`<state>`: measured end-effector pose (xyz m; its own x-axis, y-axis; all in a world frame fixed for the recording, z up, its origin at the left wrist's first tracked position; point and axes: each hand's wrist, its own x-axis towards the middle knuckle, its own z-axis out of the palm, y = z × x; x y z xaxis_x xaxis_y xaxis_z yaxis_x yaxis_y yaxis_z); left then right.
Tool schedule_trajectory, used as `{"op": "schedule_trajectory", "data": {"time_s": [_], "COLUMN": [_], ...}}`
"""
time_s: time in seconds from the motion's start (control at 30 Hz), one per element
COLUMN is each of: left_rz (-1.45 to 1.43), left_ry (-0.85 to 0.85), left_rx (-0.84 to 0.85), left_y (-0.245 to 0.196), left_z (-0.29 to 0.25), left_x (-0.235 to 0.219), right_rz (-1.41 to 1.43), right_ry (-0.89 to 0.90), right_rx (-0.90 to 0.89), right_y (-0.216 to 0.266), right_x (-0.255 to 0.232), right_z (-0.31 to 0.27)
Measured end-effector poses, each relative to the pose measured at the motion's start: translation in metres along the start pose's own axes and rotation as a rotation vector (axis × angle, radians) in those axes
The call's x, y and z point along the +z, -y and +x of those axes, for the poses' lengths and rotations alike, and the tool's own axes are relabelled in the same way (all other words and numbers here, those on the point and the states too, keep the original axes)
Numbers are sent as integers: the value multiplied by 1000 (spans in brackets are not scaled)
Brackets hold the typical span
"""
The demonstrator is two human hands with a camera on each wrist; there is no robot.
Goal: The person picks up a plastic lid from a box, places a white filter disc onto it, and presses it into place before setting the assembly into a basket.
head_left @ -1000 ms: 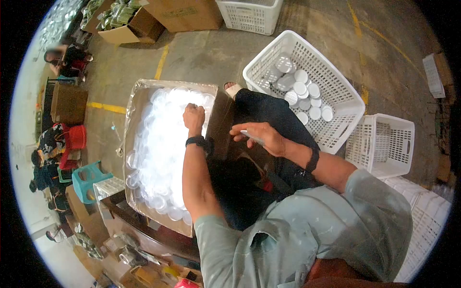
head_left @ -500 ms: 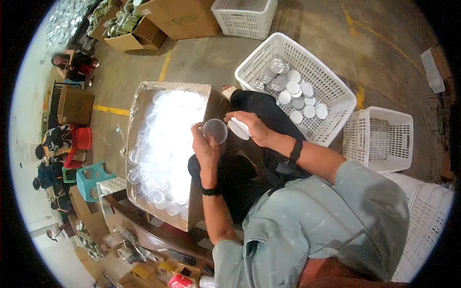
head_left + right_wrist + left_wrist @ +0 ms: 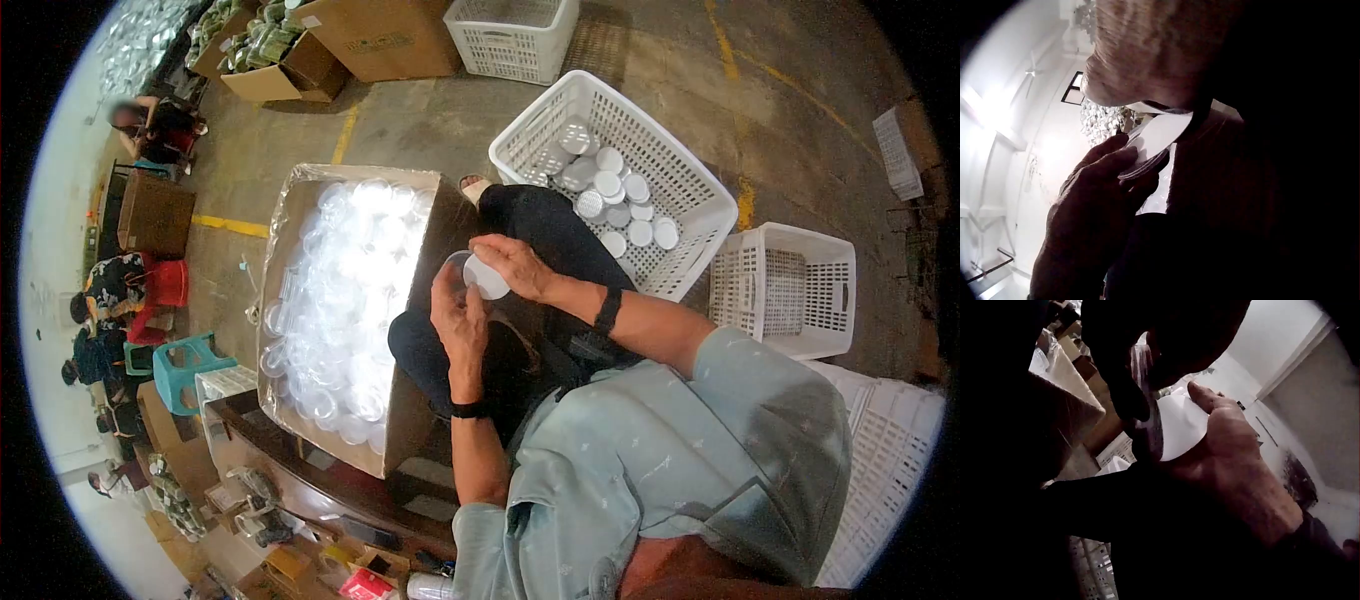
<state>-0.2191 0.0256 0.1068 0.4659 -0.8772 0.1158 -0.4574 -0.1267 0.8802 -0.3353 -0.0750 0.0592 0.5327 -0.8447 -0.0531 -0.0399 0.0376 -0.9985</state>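
Observation:
Both hands meet over the lap in the head view. My left hand (image 3: 461, 322) grips a round clear plastic lid (image 3: 456, 262) by its edge. A flat white disc (image 3: 489, 279) overlaps this lid, and my right hand (image 3: 515, 268) pinches it from the other side. In the left wrist view the white disc (image 3: 1182, 428) lies in the right hand (image 3: 1235, 456), with the dark left hand (image 3: 1191, 337) above it. The right wrist view shows the left hand (image 3: 1094, 200) with fingers and thumb around the lid's rim (image 3: 1141, 170), the disc (image 3: 1163, 132) against it.
A cardboard box (image 3: 415, 330) full of clear plastic lids (image 3: 340, 310) stands to the left. Ahead right, a white crate (image 3: 690, 215) holds several white-faced round pieces (image 3: 610, 185). More crates (image 3: 785, 290) stand at right. People sit far left beside a teal stool (image 3: 190, 370).
My left hand came out of the box of clear lids with one lid and moved right to the right hand. The right hand's white disc now lies against that lid.

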Motion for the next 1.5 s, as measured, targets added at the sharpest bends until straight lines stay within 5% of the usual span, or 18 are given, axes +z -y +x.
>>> {"op": "schedule_trajectory", "data": {"time_s": [0.17,0.23,0.3,0.37,0.47,0.57,0.63,0.77,0.83,0.93,1.23,1.5], "left_rz": [-263,-175,-342,-239,-400,-369,-378,-357,-340,-387,-257,-354], "left_ry": [-51,-54,-77,-131,-167,-189,-167,-135,-67,0,37,57], "left_rx": [-129,-25,-236,-90,-258,-257,-243,-234,-219,-277,-169,-237], "left_y": [21,24,21,41,22,28,31,34,32,19,15,20], "left_z": [0,3,2,4,4,5,5,5,4,2,2,3], "left_x": [-2,-11,-18,-18,-19,-16,-16,-13,-12,-15,-16,-15], "right_rz": [87,139,259,209,109,-32,-126,-69,-174,-122,-241,-203], "right_ry": [39,39,38,91,227,218,220,288,261,245,326,317], "right_rx": [90,138,225,241,267,158,-95,-30,-201,-21,-95,-91], "right_y": [10,9,9,14,18,11,-3,-8,-10,12,11,8], "right_x": [-2,-2,-3,-7,-6,-1,-1,-4,0,-2,-5,-4], "right_z": [-1,0,2,0,-2,-5,-3,-3,-6,-11,-12,-12]}}
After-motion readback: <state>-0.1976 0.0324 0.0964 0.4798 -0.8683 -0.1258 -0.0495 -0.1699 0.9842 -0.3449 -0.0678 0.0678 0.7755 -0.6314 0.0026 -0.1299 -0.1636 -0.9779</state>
